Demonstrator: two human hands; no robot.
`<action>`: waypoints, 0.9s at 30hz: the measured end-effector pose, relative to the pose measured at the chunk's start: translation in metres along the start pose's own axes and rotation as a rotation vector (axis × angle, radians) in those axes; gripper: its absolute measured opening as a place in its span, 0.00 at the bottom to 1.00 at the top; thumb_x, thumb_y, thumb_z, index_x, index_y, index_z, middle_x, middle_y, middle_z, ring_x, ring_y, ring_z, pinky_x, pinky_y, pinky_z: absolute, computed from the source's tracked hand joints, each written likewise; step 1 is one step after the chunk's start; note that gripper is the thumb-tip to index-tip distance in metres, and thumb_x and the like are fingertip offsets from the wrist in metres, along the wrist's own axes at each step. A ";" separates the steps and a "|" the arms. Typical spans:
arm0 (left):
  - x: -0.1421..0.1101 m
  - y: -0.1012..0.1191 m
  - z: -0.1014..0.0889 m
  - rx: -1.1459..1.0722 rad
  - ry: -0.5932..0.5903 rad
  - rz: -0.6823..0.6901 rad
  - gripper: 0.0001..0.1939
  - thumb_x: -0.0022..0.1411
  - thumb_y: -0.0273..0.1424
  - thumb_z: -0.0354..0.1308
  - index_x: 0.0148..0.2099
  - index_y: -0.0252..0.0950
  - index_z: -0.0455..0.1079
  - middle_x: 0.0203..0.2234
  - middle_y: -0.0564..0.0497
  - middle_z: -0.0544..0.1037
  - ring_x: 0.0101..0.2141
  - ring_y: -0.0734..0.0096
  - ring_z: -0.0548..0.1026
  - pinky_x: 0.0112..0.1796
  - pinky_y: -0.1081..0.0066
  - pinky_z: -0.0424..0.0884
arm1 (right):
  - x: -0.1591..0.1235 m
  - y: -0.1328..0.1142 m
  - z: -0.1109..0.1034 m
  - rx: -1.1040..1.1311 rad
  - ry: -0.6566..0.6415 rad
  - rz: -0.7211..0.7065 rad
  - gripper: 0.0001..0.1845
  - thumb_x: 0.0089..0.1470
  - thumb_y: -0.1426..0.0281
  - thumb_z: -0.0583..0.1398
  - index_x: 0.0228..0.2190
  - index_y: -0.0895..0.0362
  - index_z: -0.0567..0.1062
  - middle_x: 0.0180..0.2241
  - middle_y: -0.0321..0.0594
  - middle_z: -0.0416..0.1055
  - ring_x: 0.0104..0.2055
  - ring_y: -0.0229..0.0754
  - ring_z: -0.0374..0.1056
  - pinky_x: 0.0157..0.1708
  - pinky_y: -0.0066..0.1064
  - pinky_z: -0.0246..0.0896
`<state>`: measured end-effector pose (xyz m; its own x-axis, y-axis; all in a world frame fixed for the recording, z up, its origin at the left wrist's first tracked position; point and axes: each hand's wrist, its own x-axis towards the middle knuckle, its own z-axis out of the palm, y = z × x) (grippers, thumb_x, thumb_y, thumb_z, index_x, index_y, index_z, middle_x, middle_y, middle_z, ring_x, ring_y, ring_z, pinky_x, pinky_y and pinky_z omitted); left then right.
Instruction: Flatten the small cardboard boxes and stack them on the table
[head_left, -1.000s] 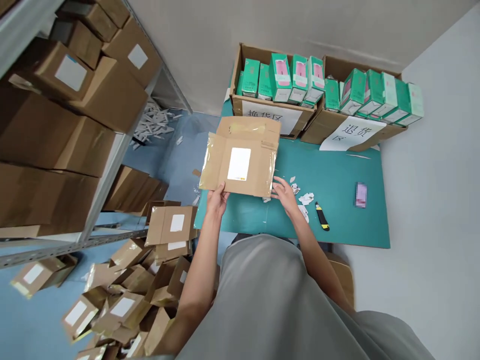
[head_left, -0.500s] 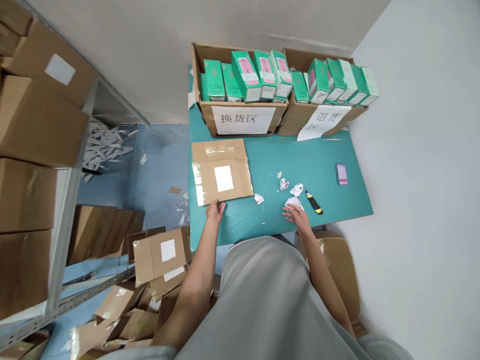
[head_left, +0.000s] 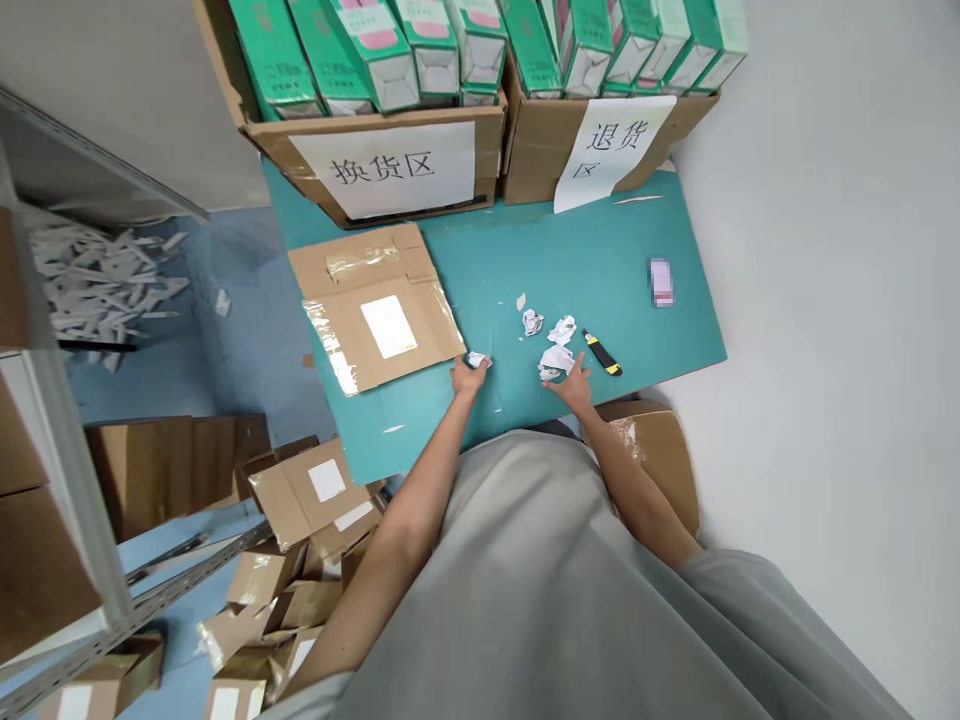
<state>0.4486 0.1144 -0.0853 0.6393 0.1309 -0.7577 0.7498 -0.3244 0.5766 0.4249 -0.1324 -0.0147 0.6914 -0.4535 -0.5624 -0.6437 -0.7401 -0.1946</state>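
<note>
My left hand [head_left: 469, 376] is at a small crumpled piece of paper [head_left: 479, 359] by the lower right corner of a flattened cardboard box [head_left: 427, 327]. Its thumb and fingers are apart on either side of the paper. My right hand [head_left: 573, 385] curves around a larger crumpled paper [head_left: 556, 361], fingers apart and close against it. Two more wads, a crumpled paper [head_left: 562, 330] and a smaller paper ball [head_left: 532, 321], lie just beyond. A black and yellow utility knife [head_left: 602, 353] rests to the right of my right hand.
Two cartons, a left carton [head_left: 491, 150] and a right carton [head_left: 536, 150], hold green boxes at the back of the green table [head_left: 480, 250]. A blurred phone-like object [head_left: 661, 283] lies at right. Cardboard boxes [head_left: 300, 500] and metal shelving [head_left: 75, 450] stand at left.
My left hand has left the flattened box's lower edge and moved right to the small crumpled paper. My right hand has closed in around the larger one. The view has shifted nearer the table.
</note>
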 end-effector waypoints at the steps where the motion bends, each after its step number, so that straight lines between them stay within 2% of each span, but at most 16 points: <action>1: 0.001 0.007 0.007 0.021 0.033 -0.043 0.43 0.67 0.44 0.70 0.76 0.34 0.59 0.61 0.30 0.76 0.59 0.49 0.77 0.54 0.57 0.75 | 0.006 -0.004 0.002 -0.016 -0.004 -0.013 0.68 0.54 0.51 0.73 0.78 0.66 0.46 0.69 0.76 0.59 0.59 0.61 0.76 0.59 0.46 0.71; 3: 0.002 0.021 0.025 0.067 0.096 -0.111 0.42 0.68 0.44 0.69 0.76 0.35 0.60 0.62 0.29 0.74 0.59 0.47 0.77 0.56 0.55 0.74 | 0.018 -0.009 0.003 -0.074 -0.027 -0.034 0.72 0.53 0.52 0.75 0.79 0.64 0.41 0.69 0.74 0.58 0.61 0.62 0.75 0.59 0.45 0.70; 6: 0.004 0.045 0.053 0.182 0.128 -0.100 0.43 0.69 0.43 0.68 0.78 0.36 0.59 0.66 0.28 0.70 0.60 0.44 0.77 0.61 0.53 0.71 | 0.042 -0.013 -0.003 -0.173 -0.077 -0.075 0.77 0.54 0.49 0.75 0.80 0.61 0.32 0.70 0.72 0.57 0.61 0.64 0.74 0.59 0.47 0.71; 8: 0.011 0.065 0.066 0.302 0.082 -0.046 0.55 0.62 0.41 0.75 0.82 0.40 0.51 0.69 0.27 0.65 0.61 0.39 0.77 0.61 0.51 0.70 | 0.061 -0.013 -0.009 -0.194 -0.110 -0.123 0.78 0.55 0.47 0.74 0.80 0.60 0.29 0.70 0.71 0.56 0.60 0.64 0.75 0.58 0.46 0.72; 11: 0.029 0.097 0.078 0.532 -0.028 0.039 0.78 0.43 0.35 0.85 0.85 0.44 0.40 0.71 0.25 0.59 0.64 0.26 0.73 0.61 0.47 0.70 | 0.088 -0.017 -0.019 -0.219 -0.168 -0.196 0.79 0.53 0.47 0.75 0.80 0.58 0.30 0.71 0.71 0.55 0.59 0.64 0.75 0.57 0.45 0.73; 13: 0.042 0.117 0.084 0.648 -0.070 0.065 0.84 0.36 0.32 0.87 0.85 0.44 0.38 0.71 0.22 0.58 0.65 0.20 0.71 0.61 0.44 0.70 | 0.104 -0.021 -0.023 -0.227 -0.215 -0.239 0.80 0.52 0.48 0.77 0.80 0.57 0.31 0.71 0.71 0.55 0.59 0.64 0.76 0.57 0.44 0.73; 16: 0.056 0.138 0.095 0.734 -0.120 0.071 0.83 0.36 0.29 0.87 0.85 0.45 0.39 0.73 0.21 0.53 0.65 0.18 0.69 0.61 0.41 0.69 | 0.124 -0.030 -0.026 -0.224 -0.297 -0.283 0.82 0.50 0.49 0.79 0.80 0.55 0.30 0.70 0.71 0.56 0.57 0.63 0.76 0.57 0.45 0.73; 18: 0.058 0.142 0.104 0.765 -0.148 0.098 0.79 0.39 0.27 0.86 0.85 0.47 0.43 0.73 0.23 0.52 0.65 0.19 0.69 0.61 0.41 0.68 | 0.134 -0.035 -0.027 -0.226 -0.344 -0.303 0.83 0.49 0.50 0.79 0.80 0.54 0.30 0.70 0.71 0.57 0.58 0.64 0.77 0.58 0.47 0.73; 23: 0.045 0.131 0.121 0.769 -0.143 0.188 0.65 0.52 0.27 0.79 0.83 0.45 0.47 0.68 0.29 0.57 0.64 0.27 0.70 0.63 0.46 0.69 | 0.143 -0.034 -0.028 -0.243 -0.401 -0.338 0.77 0.52 0.57 0.80 0.81 0.49 0.36 0.70 0.69 0.56 0.59 0.63 0.77 0.61 0.48 0.72; 27: 0.032 0.113 0.126 0.737 -0.155 0.224 0.61 0.54 0.30 0.78 0.82 0.41 0.49 0.67 0.32 0.58 0.61 0.32 0.74 0.64 0.48 0.70 | 0.135 -0.019 -0.032 -0.231 -0.439 -0.378 0.71 0.55 0.60 0.79 0.81 0.47 0.40 0.71 0.68 0.56 0.61 0.64 0.77 0.62 0.49 0.71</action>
<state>0.5323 -0.0359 -0.0823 0.6899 -0.1258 -0.7129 0.2650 -0.8725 0.4105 0.5408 -0.1957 -0.0618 0.6268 0.0708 -0.7760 -0.2592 -0.9202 -0.2933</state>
